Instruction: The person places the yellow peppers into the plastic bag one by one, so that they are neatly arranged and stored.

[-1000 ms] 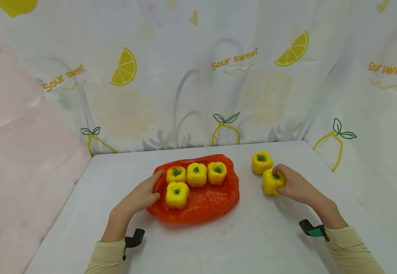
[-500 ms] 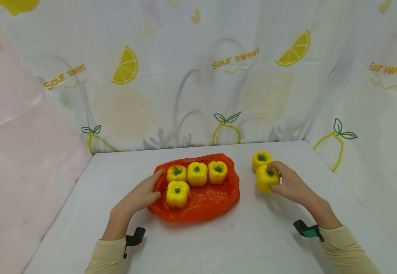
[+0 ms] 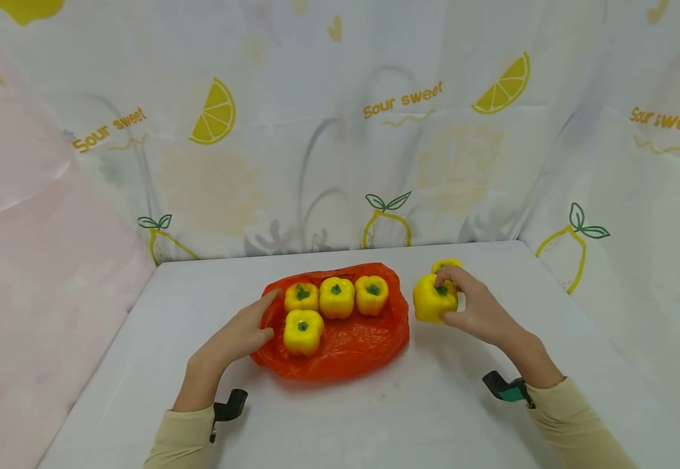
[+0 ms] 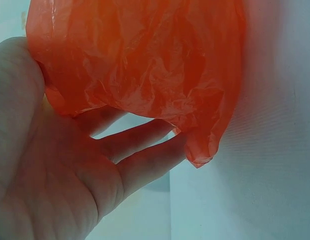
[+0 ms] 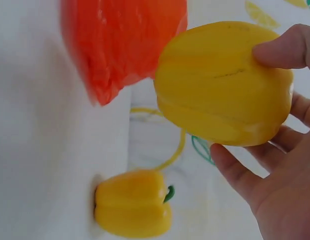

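Note:
My right hand (image 3: pixel 483 312) grips a yellow bell pepper (image 3: pixel 430 299) between thumb and fingers, lifted just right of the red plastic bag (image 3: pixel 346 358). From the right wrist view, the held pepper (image 5: pixel 220 85) is clear of the table, its smooth side facing the camera. My left hand (image 3: pixel 237 335) rests at the left edge of the bag, thumb and fingers spread apart. The left wrist view has fairly straight fingers (image 4: pixel 145 160) touching the bag's crinkled side (image 4: pixel 150 60); part of the thumb is hidden behind it. Several yellow bell peppers (image 3: pixel 303 333) sit upright on the bag.
Another yellow bell pepper (image 5: pixel 132 202) stands on the white table (image 3: pixel 340 423) behind the held one, partly hidden in the head view. Printed curtains (image 3: pixel 340 163) close off the back and sides.
My right hand has lifted the bell pepper off the table and carried it leftward toward the bag; it now partly covers the pepper behind. The left hand has stayed in place.

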A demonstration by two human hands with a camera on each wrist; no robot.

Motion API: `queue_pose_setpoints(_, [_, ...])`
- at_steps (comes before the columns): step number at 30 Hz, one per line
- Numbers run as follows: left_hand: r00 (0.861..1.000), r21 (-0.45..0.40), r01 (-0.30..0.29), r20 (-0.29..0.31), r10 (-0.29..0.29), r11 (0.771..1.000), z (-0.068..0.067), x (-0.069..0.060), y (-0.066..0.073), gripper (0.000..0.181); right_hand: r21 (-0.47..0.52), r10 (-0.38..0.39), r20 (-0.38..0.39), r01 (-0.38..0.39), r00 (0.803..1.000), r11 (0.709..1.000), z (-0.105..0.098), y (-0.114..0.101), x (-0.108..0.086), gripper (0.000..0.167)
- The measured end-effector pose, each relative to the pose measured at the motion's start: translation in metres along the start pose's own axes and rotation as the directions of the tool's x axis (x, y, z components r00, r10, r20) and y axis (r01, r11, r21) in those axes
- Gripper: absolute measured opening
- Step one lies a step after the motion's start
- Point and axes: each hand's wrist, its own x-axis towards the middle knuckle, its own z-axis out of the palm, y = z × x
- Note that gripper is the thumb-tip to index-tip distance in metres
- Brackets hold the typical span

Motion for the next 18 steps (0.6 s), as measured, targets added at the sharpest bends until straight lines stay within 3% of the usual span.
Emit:
queue_pose_setpoints(10, [1.000,-0.005,-0.017,-0.009,0.017,1.000,-0.001,-0.002,-0.001,0.075,0.131,-0.066,-0.001,0.066,0.998,0.989,0.024,-0.028,0.013,0.045])
queue_pose_setpoints(18, [1.000,0.006,-0.021,-0.013,0.021,1.000,-0.002,-0.002,-0.001,0.075,0.149,-0.144,0.015,0.140,0.990,0.979,0.048,-0.036,0.017,0.046])
